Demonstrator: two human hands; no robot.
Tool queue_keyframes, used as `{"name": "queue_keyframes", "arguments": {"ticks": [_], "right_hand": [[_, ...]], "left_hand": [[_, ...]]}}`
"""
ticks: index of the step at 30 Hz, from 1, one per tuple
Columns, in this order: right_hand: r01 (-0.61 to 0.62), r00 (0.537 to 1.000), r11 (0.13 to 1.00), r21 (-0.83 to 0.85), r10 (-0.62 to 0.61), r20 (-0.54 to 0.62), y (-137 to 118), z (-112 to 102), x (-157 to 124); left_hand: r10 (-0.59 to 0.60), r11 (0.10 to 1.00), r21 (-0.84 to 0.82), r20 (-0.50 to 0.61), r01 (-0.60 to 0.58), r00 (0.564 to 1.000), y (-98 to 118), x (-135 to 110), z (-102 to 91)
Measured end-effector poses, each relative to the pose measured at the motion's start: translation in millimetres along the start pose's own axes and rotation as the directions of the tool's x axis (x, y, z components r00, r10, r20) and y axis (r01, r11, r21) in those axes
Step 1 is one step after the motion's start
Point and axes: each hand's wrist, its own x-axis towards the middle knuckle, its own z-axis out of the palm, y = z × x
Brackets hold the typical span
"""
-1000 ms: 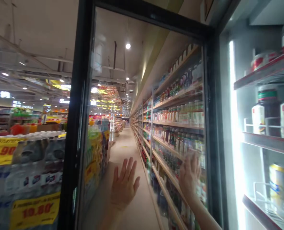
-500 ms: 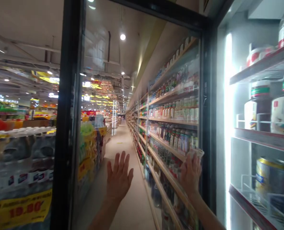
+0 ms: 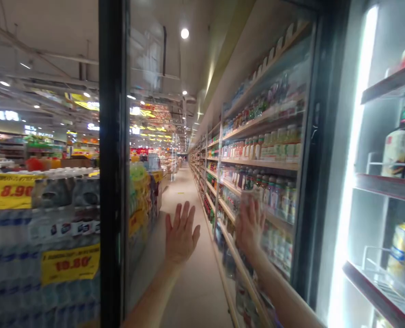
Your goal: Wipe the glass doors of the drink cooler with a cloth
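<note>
In the head view, my left hand (image 3: 181, 234) lies flat with fingers spread against the glass door (image 3: 151, 282); nothing is in it. My right hand (image 3: 250, 228) is raised at the same pane, fingers up and smeared by motion. It holds a pale, thin cloth (image 3: 248, 198) against the glass, and the cloth shows blurred around the fingertips. Whether it is a fabric cloth or a paper wipe, I cannot tell. The door has a black frame (image 3: 111, 150) and stands swung out from a lit fridge.
To the right, fridge shelves (image 3: 390, 184) carry a dark bottle (image 3: 397, 146) and a can (image 3: 404, 250) beside a bright light strip (image 3: 354, 150). Through the glass, an aisle floor (image 3: 178, 196) runs past long drink shelves (image 3: 260, 164). Stacked bottle packs (image 3: 65, 228) with yellow price signs (image 3: 70, 264) stand left.
My right hand has slid left across the glass with the cloth, closer to my left hand. My left hand stays spread on the pane. The view has turned somewhat left.
</note>
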Motion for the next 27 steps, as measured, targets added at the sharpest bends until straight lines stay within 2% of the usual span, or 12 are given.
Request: {"name": "queue_keyframes", "arguments": {"ticks": [2, 4, 6, 8, 11, 14, 17, 19, 21, 23, 25, 27], "right_hand": [[0.267, 0.956, 0.959, 0.099, -0.277, 0.095, -20, 0, -11], [0.403, 0.898, 0.901, 0.159, -0.423, 0.12, -18, 0, -18], [0.326, 0.937, 0.94, 0.101, -0.335, 0.095, 7, -2, -15], [0.06, 0.998, 0.998, -0.023, -0.06, 0.019, 39, -5, -5], [-0.22, 0.975, 0.97, -0.105, 0.214, -0.063, 53, -6, 6], [0.034, 0.999, 0.999, -0.039, -0.032, 0.041, 21, -2, -3], [0.272, 0.957, 0.961, 0.059, -0.276, 0.092, 4, 1, -12], [0.202, 0.977, 0.979, 0.019, -0.203, 0.07, 21, -1, -10], [-0.019, 1.0, 0.997, -0.071, 0.02, 0.009, 47, -5, -3], [-0.208, 0.978, 0.971, -0.12, 0.204, -0.047, 62, -7, 3], [-0.195, 0.981, 0.974, -0.117, 0.193, -0.031, 57, -6, 3], [-0.007, 1.0, 0.996, -0.087, 0.009, 0.025, 43, -3, 0]], "left_hand": [[0.002, 1.0, 0.001, 0.002, -0.002, 1.0, 0, 0, -0.4], [0.001, 1.0, -0.009, -0.002, -0.001, 1.0, 0, 0, -0.9], [0.002, 1.0, -0.016, -0.017, -0.002, 1.0, 0, 0, -1.2], [0.009, 1.0, -0.014, -0.033, -0.01, 0.999, 0, 1, -1.2], [0.016, 1.0, -0.011, -0.038, -0.016, 0.999, -1, 1, 0.0], [0.015, 1.0, -0.019, -0.041, -0.016, 0.999, -2, 0, 1.6], [0.0, 0.999, -0.037, -0.037, -0.001, 0.999, -3, -1, 2.4], [-0.009, 0.999, -0.045, -0.029, 0.008, 1.0, -2, -1, 2.5], [-0.009, 0.999, -0.05, -0.028, 0.008, 1.0, -1, -1, 2.8], [-0.015, 0.999, -0.048, -0.027, 0.014, 1.0, -1, -1, 3.1], [-0.015, 0.999, -0.043, -0.025, 0.014, 1.0, 0, -1, 3.3], [-0.011, 0.999, -0.032, -0.025, 0.01, 1.0, -1, -1, 3.4]]}}
